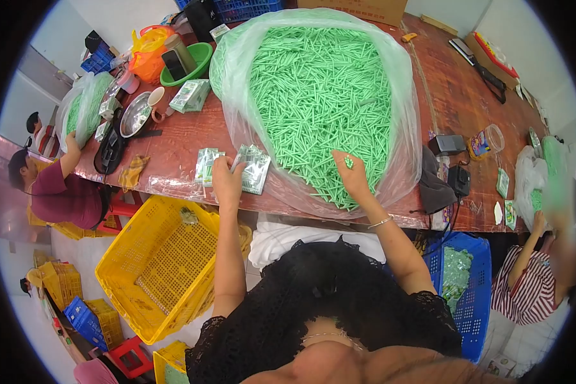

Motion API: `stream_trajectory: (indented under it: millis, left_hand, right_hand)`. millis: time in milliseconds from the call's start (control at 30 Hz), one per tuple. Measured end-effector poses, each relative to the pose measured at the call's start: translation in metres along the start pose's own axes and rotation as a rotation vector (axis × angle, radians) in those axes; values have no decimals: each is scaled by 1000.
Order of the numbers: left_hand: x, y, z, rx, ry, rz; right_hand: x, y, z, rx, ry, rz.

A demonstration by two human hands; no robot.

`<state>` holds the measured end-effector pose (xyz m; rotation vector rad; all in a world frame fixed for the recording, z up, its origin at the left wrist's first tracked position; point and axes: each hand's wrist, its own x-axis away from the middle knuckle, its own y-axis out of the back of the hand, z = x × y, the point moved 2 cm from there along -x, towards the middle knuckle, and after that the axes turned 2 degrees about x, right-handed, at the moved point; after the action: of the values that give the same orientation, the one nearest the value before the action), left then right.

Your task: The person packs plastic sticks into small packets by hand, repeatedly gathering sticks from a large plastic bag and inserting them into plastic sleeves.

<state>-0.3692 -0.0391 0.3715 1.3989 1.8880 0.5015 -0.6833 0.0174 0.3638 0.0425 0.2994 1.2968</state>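
A large clear plastic bag (400,77) lies open on the table, filled with a heap of thin green sticks (320,96). My right hand (354,178) is over the near right part of the heap, its fingers closed round a small bundle of the sticks, whose ends show at the top of the fist. At the table's near edge, left of the bag, my left hand (227,181) pinches a small printed packet (239,157). More flat, printed packets (256,171) lie under and beside that hand.
Below the table's edge stand a yellow crate (166,269) and a blue crate (483,301) holding green packets. A metal tray (136,115), a mug (156,97) and a green basin (201,61) are at left. Co-workers sit on both sides. A black box (447,145) is at right.
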Motion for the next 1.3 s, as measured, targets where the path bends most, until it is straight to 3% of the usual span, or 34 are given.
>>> stream_trajectory:
  millis: [133,200,433,500,600,667,767,800,900,1033,1100,1200,1300]
  left_hand:
    - [-1,-2,7,196,98,-14]
    - [-1,-2,12,285,163,0]
    - [-7,3,2,181,-137,-138]
    - [-9,13,-8,179,-160,-129]
    - [-3,30,-49,458,-88,41]
    - [9,26,-93,503,-227,185]
    - [21,3,-126,544,-302,320]
    - [23,-4,-131,552,-305,356]
    - [31,-23,-132,682,-177,420]
    - [34,-43,-140,785,-25,631]
    - [32,-46,-141,766,-86,611]
    - [32,-48,-143,758,-215,551]
    - [33,-46,-144,794,-290,574]
  right_hand:
    - [-2,10,1,-10,-208,119]
    - [-2,11,6,-25,-194,131]
    - [-3,14,7,-20,-239,173]
    - [-5,16,13,-26,-103,163]
    - [-15,16,44,-2,76,192]
    - [-17,13,81,18,231,273]
    - [-24,3,80,233,273,420]
    - [-28,10,84,374,37,607]
    - [-20,19,69,91,204,464]
    - [-14,35,62,124,158,450]
    - [-14,41,58,161,156,442]
    - [-16,54,49,-353,-113,364]
    - [-29,59,64,-770,-36,319]
